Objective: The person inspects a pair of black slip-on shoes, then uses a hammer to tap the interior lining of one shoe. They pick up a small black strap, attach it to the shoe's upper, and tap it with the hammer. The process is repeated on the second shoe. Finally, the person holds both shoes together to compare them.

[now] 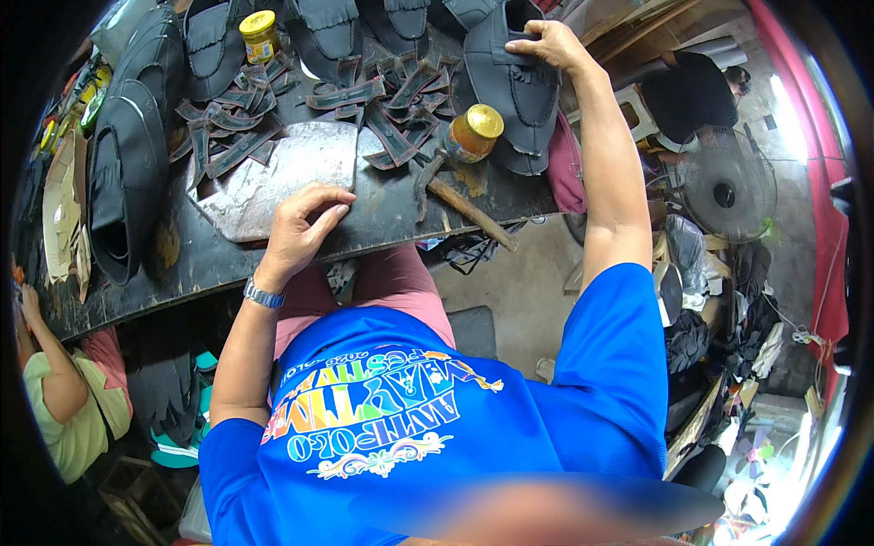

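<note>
My right hand (548, 43) reaches to the far right of the dark workbench (200, 259) and grips the top edge of a black fringed shoe upper (514, 86). My left hand (305, 223), with a metal watch on the wrist, rests fingers-down on a flat grey stone slab (273, 168) at the bench's front; it holds nothing. A hammer (455, 196) with a wooden handle lies to the right of the slab. A yellow-lidded jar (475, 132) stands beside it. Several small dark leather strap pieces (387, 91) are scattered behind the slab.
More black shoe uppers (127, 164) are stacked at the left and along the back. A second jar (259, 35) stands at the back. Another person in a green shirt (64, 400) sits at lower left. A floor fan (726, 193) and clutter fill the right side.
</note>
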The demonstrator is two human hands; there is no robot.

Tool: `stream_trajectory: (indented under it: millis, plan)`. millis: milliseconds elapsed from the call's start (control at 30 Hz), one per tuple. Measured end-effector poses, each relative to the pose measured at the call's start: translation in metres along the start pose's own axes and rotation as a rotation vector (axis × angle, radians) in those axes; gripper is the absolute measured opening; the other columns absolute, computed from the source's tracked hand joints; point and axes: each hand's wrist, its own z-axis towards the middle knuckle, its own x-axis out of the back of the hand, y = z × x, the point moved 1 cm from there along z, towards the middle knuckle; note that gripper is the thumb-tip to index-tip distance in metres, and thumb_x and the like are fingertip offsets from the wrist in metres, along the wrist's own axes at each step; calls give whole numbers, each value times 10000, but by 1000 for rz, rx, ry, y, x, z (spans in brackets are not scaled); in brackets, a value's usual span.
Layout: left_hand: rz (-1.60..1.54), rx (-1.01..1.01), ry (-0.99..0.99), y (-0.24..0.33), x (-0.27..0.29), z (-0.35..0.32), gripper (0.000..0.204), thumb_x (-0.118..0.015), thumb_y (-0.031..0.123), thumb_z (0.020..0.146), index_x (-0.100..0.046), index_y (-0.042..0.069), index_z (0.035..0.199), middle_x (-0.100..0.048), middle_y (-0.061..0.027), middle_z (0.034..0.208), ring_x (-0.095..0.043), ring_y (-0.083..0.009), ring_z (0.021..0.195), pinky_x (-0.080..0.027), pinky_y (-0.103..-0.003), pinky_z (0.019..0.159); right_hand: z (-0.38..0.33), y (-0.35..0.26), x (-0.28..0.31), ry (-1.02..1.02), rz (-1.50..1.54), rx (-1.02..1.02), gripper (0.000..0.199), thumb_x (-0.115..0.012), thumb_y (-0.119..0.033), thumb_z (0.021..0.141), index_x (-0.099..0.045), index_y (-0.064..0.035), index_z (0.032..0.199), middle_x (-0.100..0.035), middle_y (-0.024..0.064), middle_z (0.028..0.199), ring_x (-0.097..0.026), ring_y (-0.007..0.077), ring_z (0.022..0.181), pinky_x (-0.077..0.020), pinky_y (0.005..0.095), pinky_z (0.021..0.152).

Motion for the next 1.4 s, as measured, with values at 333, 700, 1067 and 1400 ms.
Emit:
stream_trajectory:
  millis: [333,700,1067,1400]
  plan:
    - [-66,83,11,-9,-14,11,145,-651,25,878,-704,3,1011,-679,-83,938,-645,-157,867,-505,-265,788,28,24,3,-544,23,-20,565,-843,-211,714,-652,-45,1219,-714,52,1046,-643,172,979,-479,320,930]
    - [-60,74,47,-6,-4,-3,143,-654,40,887,-703,6,1016,-677,-82,966,-648,-153,884,-506,-260,801,36,-23,21,-629,-209,-11,784,-883,-296,671,-553,-63,1344,-627,147,1264,-587,262,1160,-488,377,949]
    - [-154,111,71,-6,-19,7,134,-648,49,897,-706,20,1015,-686,-53,950,-641,-119,886,-497,-246,786,30,6,14,-582,-23,5,552,-856,-218,719,-660,-60,1210,-721,43,994,-635,144,917,-508,317,820]
    - [85,-55,67,-1,-20,1,157,-672,25,825,-706,55,975,-682,-89,907,-656,-228,833,-510,-303,742,50,19,-7,-578,-105,-56,640,-844,-197,680,-630,-56,1267,-705,58,1087,-626,183,1050,-440,355,982]
